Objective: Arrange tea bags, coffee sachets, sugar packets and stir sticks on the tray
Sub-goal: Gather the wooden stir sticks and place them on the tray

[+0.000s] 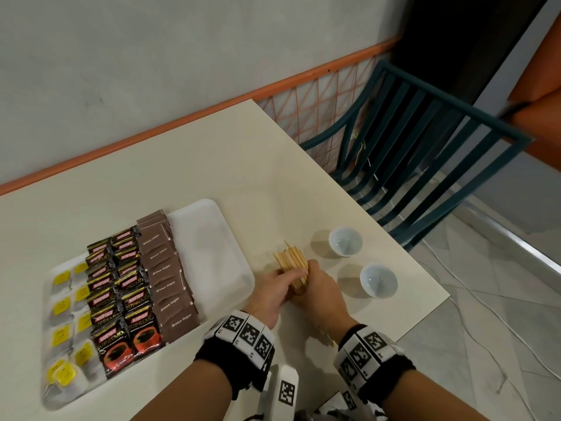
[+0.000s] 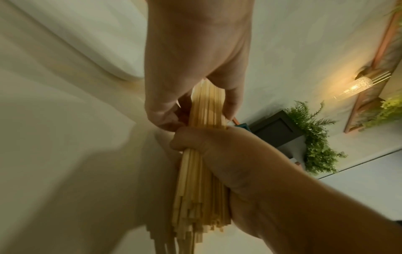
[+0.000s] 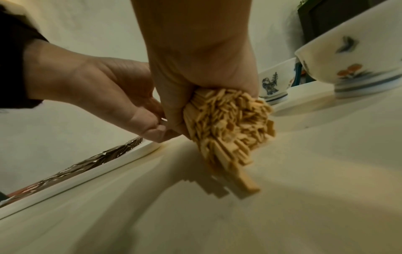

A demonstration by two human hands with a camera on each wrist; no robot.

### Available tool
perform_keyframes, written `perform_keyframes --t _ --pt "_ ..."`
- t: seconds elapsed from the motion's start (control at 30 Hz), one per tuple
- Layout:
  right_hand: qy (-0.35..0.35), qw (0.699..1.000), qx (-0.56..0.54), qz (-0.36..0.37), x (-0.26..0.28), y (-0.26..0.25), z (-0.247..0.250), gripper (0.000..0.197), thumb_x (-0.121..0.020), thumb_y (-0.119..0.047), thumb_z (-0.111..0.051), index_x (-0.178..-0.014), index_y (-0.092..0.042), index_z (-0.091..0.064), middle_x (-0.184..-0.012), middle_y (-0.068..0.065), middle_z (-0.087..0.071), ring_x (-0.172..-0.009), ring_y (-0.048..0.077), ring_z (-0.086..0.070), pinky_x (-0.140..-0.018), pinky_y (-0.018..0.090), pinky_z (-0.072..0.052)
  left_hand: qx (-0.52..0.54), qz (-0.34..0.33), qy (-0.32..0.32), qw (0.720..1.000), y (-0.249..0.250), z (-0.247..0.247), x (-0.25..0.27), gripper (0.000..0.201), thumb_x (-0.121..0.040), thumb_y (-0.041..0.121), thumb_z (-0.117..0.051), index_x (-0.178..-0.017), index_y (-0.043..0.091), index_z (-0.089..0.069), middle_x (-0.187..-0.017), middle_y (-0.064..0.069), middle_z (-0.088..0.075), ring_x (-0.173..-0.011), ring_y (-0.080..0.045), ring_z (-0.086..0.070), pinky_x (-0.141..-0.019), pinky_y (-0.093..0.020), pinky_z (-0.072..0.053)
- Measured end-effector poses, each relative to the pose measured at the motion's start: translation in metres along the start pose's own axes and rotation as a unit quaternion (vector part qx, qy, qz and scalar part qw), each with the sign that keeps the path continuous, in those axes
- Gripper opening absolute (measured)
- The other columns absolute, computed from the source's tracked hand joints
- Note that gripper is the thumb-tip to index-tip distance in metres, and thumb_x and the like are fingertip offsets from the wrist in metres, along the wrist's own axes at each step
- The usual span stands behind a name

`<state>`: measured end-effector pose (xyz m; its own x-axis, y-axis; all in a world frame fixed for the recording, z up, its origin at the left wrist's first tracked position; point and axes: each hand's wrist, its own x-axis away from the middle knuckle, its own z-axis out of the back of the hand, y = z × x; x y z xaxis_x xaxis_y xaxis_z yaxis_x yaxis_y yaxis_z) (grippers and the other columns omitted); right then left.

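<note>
Gripping one bundle of stir sticks (image 1: pixel 293 270) together, the left hand (image 1: pixel 274 291) and right hand (image 1: pixel 323 291) hold it just above the counter (image 1: pixel 212 153), between the tray (image 1: pixel 212 256) and two bowls (image 1: pixel 345 240).

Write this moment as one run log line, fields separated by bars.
both hands grip stick bundle | left hand | right hand | tray: right part free

"SUPREMO" coffee sachets (image 1: pixel 127 302), "Brown Sugar" packets (image 1: pixel 170 287)
</note>
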<state>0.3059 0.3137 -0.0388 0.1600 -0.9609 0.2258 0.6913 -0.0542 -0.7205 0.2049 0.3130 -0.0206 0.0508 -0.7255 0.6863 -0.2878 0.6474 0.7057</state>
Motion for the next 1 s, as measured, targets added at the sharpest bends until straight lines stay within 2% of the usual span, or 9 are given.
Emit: perform_keyframes --t 0.2,0.27,0.33,0.43,0.5,0.6,0.77,0.87,1.0 --pt "0.020 0.998 -0.067 -0.010 0.000 -0.002 0.003 0.035 -0.074 -0.027 -0.070 -0.098 -0.018 -0.046 -0.083 -0.004 -0.065 -0.074 0.014 -0.063 -0.064 0.030 -0.054 -0.125 -0.098 0.037 0.987 0.008 -0.006 0.012 0.036 -0.083 0.027 -0.067 -0.115 0.013 -0.061 -0.101 0.005 -0.067 -0.091 -0.003 -0.059 -0.071 -0.014 -0.044" --pt "0.036 0.994 -0.106 0.016 0.001 -0.008 0.006 0.036 -0.074 -0.028 -0.071 -0.099 -0.019 -0.047 -0.082 -0.006 -0.065 -0.073 0.011 -0.063 -0.060 0.025 -0.051 -0.189 -0.163 0.068 0.966 0.014 -0.007 0.017 0.055 -0.078 0.033 -0.072 -0.126 0.018 -0.049 -0.117 0.002 -0.060 -0.099 -0.005 -0.057 -0.080 -0.019 -0.049" --pt "0.055 0.986 -0.147 0.051 0.001 -0.016 0.010 0.033 -0.075 -0.026 -0.070 -0.098 -0.020 -0.048 -0.080 -0.009 -0.062 -0.073 0.008 -0.062 -0.058 0.024 -0.051 -0.247 -0.265 0.084 0.928 0.023 -0.006 0.023 0.086 -0.072 0.035 -0.076 -0.141 0.026 -0.024 -0.135 0.003 -0.041 -0.117 -0.009 -0.049 -0.098 -0.027 -0.044" --pt "0.091 0.972 -0.197 0.093 -0.002 -0.029 0.015 0.022 -0.078 -0.023 -0.064 -0.095 -0.017 -0.051 -0.079 -0.011 -0.059 -0.071 0.005 -0.060 -0.058 0.027 -0.051 -0.339 -0.433 0.064 0.833 0.040 -0.010 0.035 0.093 -0.077 0.029 -0.072 -0.144 0.037 -0.008 -0.134 0.015 -0.027 -0.124 0.004 -0.032 -0.102 -0.008 -0.029" --pt "0.117 0.962 -0.224 0.104 -0.006 -0.034 0.013 0.019 -0.077 -0.026 -0.060 -0.089 -0.014 -0.051 -0.073 -0.012 -0.055 -0.066 0.003 -0.056 -0.056 0.026 -0.048 -0.381 -0.496 0.053 0.778 0.048 -0.013 0.039 0.080 -0.083 0.026 -0.067 -0.143 0.036 -0.014 -0.135 0.014 -0.031 -0.124 0.007 -0.030 -0.101 -0.001 -0.024" --pt "0.137 0.956 -0.236 0.111 -0.010 -0.031 0.006 0.037 -0.074 -0.040 -0.053 -0.090 -0.007 -0.052 -0.071 -0.013 -0.056 -0.065 0.000 -0.056 -0.058 0.024 -0.048 -0.420 -0.511 0.050 0.748 0.051 -0.014 0.037 0.064 -0.086 0.026 -0.062 -0.143 0.027 -0.031 -0.144 0.008 -0.037 -0.129 0.004 -0.029 -0.105 -0.002 -0.019" --pt "0.143 0.965 -0.192 0.109 -0.005 -0.016 -0.003 0.004 -0.085 -0.012 -0.056 -0.085 -0.010 -0.052 -0.069 -0.013 -0.055 -0.066 -0.007 -0.055 -0.051 0.009 -0.041 -0.457 -0.542 0.068 0.702 0.038 -0.018 0.031 0.039 -0.088 0.026 -0.055 -0.125 0.015 -0.057 -0.120 -0.001 -0.057 -0.113 -0.004 -0.043 -0.101 -0.007 -0.027" --pt "0.151 0.971 -0.135 0.123 -0.004 -0.013 -0.007 0.006 -0.089 -0.015 -0.052 -0.084 -0.019 -0.050 -0.071 -0.014 -0.051 -0.068 -0.005 -0.053 -0.053 0.009 -0.040 -0.476 -0.580 0.080 0.657 0.024 -0.017 0.026 0.025 -0.086 0.016 -0.054 -0.103 0.006 -0.067 -0.097 -0.006 -0.066 -0.098 -0.009 -0.049 -0.099 -0.006 -0.024" --pt "0.146 0.971 -0.126 0.140 -0.002 -0.011 -0.008 0.014 -0.085 -0.024 -0.050 -0.093 -0.013 -0.055 -0.073 -0.023 -0.047 -0.079 -0.016 -0.052 -0.063 0.002 -0.039 -0.512 -0.588 0.103 0.618 0.013 -0.012 0.022 0.025 -0.087 0.018 -0.051 -0.103 0.011 -0.069 -0.102 0.000 -0.070 -0.108 -0.016 -0.058 -0.105 -0.022 -0.032"
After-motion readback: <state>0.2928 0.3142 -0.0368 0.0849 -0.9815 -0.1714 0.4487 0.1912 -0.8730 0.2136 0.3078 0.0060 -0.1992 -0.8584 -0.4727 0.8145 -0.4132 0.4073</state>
